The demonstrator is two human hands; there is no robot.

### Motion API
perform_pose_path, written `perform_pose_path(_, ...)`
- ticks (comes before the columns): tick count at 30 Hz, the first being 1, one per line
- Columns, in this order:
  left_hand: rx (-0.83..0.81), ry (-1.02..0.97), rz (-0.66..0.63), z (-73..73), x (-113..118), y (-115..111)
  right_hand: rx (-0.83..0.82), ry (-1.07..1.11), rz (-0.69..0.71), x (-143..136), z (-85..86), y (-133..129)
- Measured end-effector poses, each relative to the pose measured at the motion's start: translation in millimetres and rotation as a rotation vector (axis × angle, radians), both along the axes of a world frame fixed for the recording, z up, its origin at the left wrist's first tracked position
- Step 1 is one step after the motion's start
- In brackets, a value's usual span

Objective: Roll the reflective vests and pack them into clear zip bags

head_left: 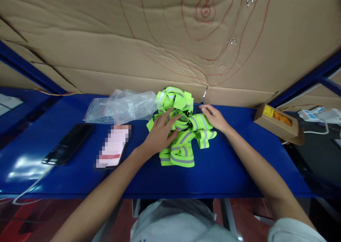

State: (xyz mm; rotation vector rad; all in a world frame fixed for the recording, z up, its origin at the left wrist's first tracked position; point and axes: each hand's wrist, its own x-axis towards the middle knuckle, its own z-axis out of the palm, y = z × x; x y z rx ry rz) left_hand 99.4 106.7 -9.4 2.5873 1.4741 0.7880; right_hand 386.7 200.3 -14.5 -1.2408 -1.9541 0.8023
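Note:
A loose heap of neon yellow-green reflective straps [183, 148] with silver stripes lies mid-table near the cardboard wall. My left hand [161, 132] rests over the left part of the heap, palm down with its fingers spread. At the heap's right side is my right hand [214, 117], its fingers bent and the thumb side toward the wall. Its fingertips are partly hidden, and whether they grip a strap cannot be made out. Some straps under the left hand are covered from view.
Clear plastic bags [128, 105] lie left of the heap. Closer in are a black phone [69, 144] with a white cable and a phone with a lit, pixelated screen [114, 146]. A brown box [277, 123] sits at the right. Cardboard [165, 57] walls the back of the blue table [226, 174].

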Motion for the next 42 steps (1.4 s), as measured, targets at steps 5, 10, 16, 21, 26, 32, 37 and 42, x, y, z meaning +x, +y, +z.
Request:
perform_pose_path(5,-0.017,0.101,-0.049,22.4,-4.1,-43.5,0.090,-0.265,0.156,19.1,-5.4,-66.1)
perform_pose_path(10,-0.178,0.161,-0.124,8.3,6.0,-90.3,0.089,-0.489,0.132,20.6,-12.4,-73.2)
perform_pose_path(16,-0.256,0.256,-0.043,-4.7,37.1,-68.7,0.173,-0.274,0.036,18.5,-8.4,-73.4)
perform_pose_path(21,-0.201,0.205,-0.092,15.5,26.1,-40.5,0.351,-0.358,0.154,14.3,-8.6,-82.5)
perform_pose_path(26,-0.222,0.136,-0.152,34.5,-22.5,-54.1,0.361,-0.611,0.084,14.7,-21.0,-74.9)
perform_pose_path(32,-0.209,0.255,-0.006,24.9,-47.2,-49.7,0.404,-0.432,-0.087,29.5,-26.4,-52.0)
perform_pose_path(37,-0.291,0.211,0.038,7.1,-24.0,-15.9,0.236,0.007,-0.257,28.6,-22.5,-48.5)
perform_pose_path(42,-0.195,0.167,0.065,0.7,15.9,-7.8,-0.087,0.420,-0.333,22.3,-31.7,-47.3)
